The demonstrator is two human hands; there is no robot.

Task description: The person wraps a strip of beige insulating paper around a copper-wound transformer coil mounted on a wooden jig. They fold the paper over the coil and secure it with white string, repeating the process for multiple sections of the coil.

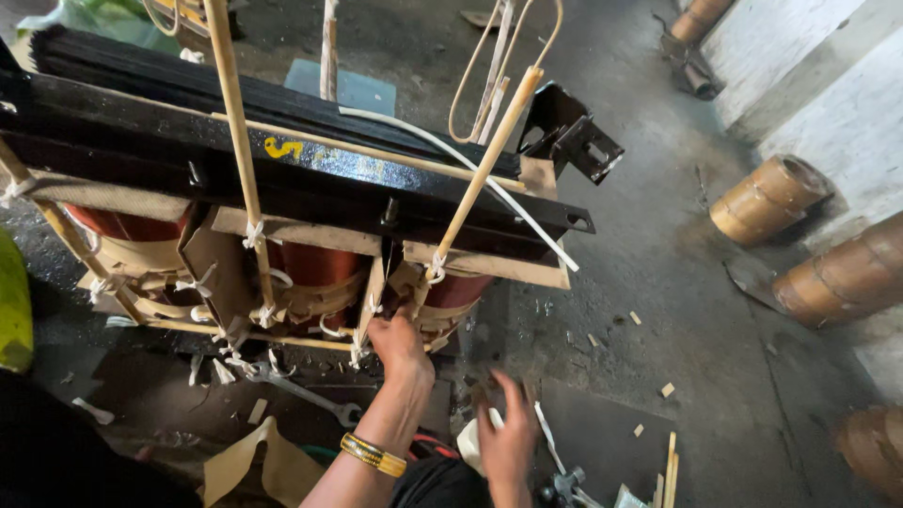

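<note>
One left hand on three copper coils

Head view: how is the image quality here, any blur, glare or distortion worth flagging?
Head view: the right hand is smeared by motion blur, while the left hand on the copper coils reads sharper; glare streaks the black steel frame; wide-angle bending tilts the wooden sticks; the lower left corner falls into deep shadow.

A small yellow painted mark sits on the black steel frame in the upper left of the frame. No packages, signs or screens show anywhere else.
</note>
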